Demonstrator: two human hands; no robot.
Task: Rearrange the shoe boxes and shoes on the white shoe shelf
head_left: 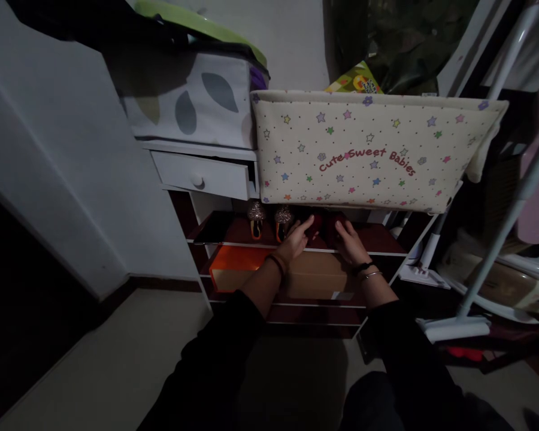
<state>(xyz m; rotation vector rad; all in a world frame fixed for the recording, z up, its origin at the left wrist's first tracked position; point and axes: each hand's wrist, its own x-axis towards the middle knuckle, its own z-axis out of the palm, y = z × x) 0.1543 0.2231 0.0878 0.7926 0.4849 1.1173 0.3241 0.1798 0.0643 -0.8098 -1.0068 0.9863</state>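
Note:
On the upper shelf of a narrow rack, my left hand is closed around a dark red shoe, its thumb on top. My right hand grips a second dark red shoe just beside it. Both shoes are dim, and the fabric box overhead hides their far parts. Left of my hands stands a pair of glittery shoes, one apart from my left hand and the other close to its fingers. A flat black object lies at the shelf's left end.
A star-patterned fabric box overhangs the shelf. Left of it, a white drawer is pulled partly out. An orange box and a cardboard box fill the shelf below. A long-handled floor tool leans at right.

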